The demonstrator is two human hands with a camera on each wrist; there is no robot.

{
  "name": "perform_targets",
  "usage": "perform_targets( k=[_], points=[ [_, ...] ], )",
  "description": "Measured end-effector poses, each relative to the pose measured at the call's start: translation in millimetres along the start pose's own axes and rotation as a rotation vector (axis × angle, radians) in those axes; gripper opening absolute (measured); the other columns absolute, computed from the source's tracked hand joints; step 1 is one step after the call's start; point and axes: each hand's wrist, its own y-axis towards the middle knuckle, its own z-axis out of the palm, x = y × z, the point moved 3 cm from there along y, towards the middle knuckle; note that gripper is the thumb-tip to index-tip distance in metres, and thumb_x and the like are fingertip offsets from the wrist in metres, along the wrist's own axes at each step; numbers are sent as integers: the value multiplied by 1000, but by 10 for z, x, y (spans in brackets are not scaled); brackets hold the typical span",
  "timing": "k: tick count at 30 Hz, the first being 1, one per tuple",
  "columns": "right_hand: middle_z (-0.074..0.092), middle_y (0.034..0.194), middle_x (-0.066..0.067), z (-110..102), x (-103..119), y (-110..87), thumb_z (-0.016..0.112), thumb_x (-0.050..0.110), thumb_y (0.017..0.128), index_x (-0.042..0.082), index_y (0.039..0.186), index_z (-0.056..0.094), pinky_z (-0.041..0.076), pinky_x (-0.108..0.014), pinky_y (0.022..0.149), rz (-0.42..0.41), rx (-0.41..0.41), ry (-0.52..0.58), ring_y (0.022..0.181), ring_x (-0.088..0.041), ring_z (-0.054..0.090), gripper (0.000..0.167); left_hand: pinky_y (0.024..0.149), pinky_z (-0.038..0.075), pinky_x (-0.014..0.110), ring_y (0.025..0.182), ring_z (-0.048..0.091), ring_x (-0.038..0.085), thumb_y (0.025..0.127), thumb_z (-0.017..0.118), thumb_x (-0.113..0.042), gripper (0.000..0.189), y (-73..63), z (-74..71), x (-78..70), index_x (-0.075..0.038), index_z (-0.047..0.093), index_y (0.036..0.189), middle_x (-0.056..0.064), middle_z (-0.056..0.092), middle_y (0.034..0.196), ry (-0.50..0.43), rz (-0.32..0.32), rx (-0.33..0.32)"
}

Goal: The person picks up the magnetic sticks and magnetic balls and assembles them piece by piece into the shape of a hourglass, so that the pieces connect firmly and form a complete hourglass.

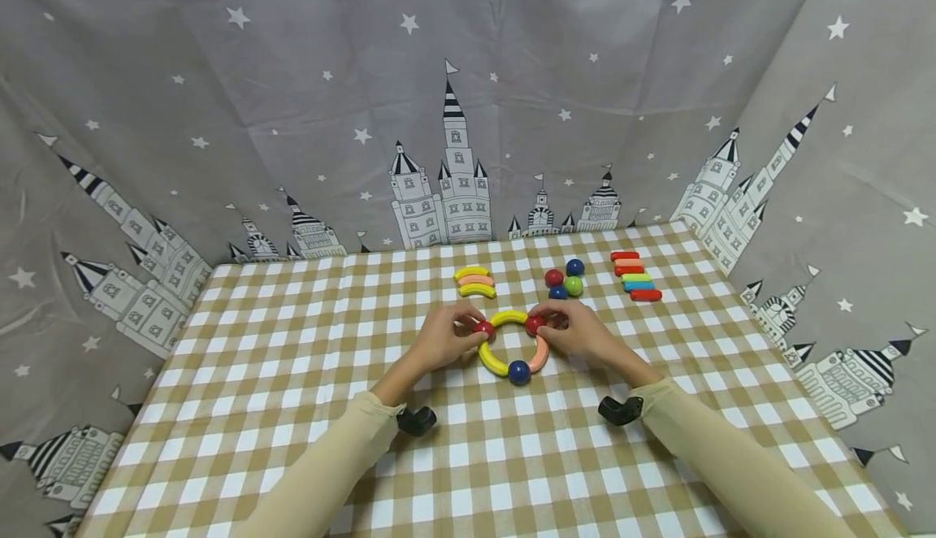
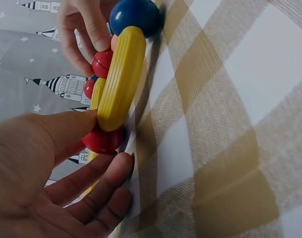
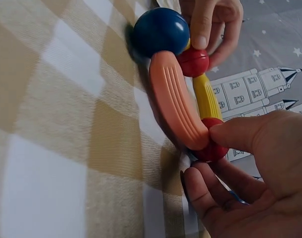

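Note:
A ring of curved rods and balls lies on the checked tablecloth between my hands. My left hand (image 1: pixel 448 335) pinches the red ball (image 2: pixel 104 140) at the ring's upper left. With thumb and fingers my right hand (image 1: pixel 578 331) holds another red ball (image 3: pixel 212 141) at the upper right. A yellow curved rod (image 1: pixel 509 317) spans the two red balls at the far side. Down the left runs a second yellow curved rod (image 2: pixel 122 79); the right side is a peach curved rod (image 3: pixel 176 101). Both lower rods meet a dark blue ball (image 1: pixel 519 372) nearest me.
Behind the ring lie yellow and peach curved rods (image 1: pixel 476 290). Several loose balls (image 1: pixel 574 285), red, blue and green, sit together behind my right hand. Further right is a row of short straight rods (image 1: pixel 638 285). A grey castle-print curtain (image 1: pixel 512 115) hangs beyond the table.

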Motion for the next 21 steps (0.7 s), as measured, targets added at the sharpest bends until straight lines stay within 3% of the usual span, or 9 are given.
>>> perform_targets(
  k=[5,21],
  points=[
    [72,114,-6,7,-6,74,72,12,96,12,123,72,55,-37,83,14,-17,8,95,-20,65,27,74,57,31,84,71,21,91,79,-11,19,-11,-13,29,-6,77,109,9,77,98,15,26,-11],
    [71,121,-10,-13,12,57,71,12,97,13,130,68,55,-41,89,-14,-5,-20,100,-23,67,33,69,54,26,77,66,15,90,81,-12,17,-24,24,47,-8,76,106,4,75,96,-6,-21,-45]
  ],
)
